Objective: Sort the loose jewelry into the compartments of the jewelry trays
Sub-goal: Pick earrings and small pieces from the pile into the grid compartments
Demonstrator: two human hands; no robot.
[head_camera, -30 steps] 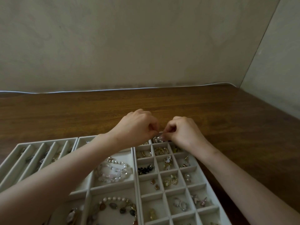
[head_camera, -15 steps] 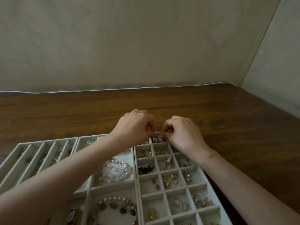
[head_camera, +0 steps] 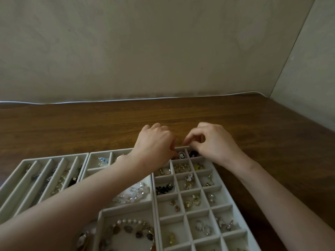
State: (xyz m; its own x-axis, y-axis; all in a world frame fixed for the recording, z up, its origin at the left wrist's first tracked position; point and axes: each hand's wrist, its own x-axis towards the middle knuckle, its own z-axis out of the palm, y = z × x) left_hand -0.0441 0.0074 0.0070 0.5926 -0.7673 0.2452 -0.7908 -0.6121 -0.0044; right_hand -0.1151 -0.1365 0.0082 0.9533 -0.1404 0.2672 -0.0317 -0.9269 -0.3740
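Nearest me a pearl-and-stone bracelet (head_camera: 130, 230) lies in a big compartment. The grid tray (head_camera: 223, 207) beside it holds small earrings (head_camera: 193, 201) in most cells. In its far row sits an oval black-and-white cameo (head_camera: 181, 154), and both hands work there. My left hand (head_camera: 155, 142) curls down beside it, and my right hand (head_camera: 215, 142) pinches thumb to forefinger. Whether either grips a piece I cannot tell. I judge I'm seating something small; next comes a careful release into one cell. Beyond stretches the wooden counter (head_camera: 108, 124).

We see both forearms bare along all that shows, the left over the gridded tray (head_camera: 172, 223), the right beside it; left hand (head_camera: 155, 142) and right hand (head_camera: 215, 142) likewise bare.
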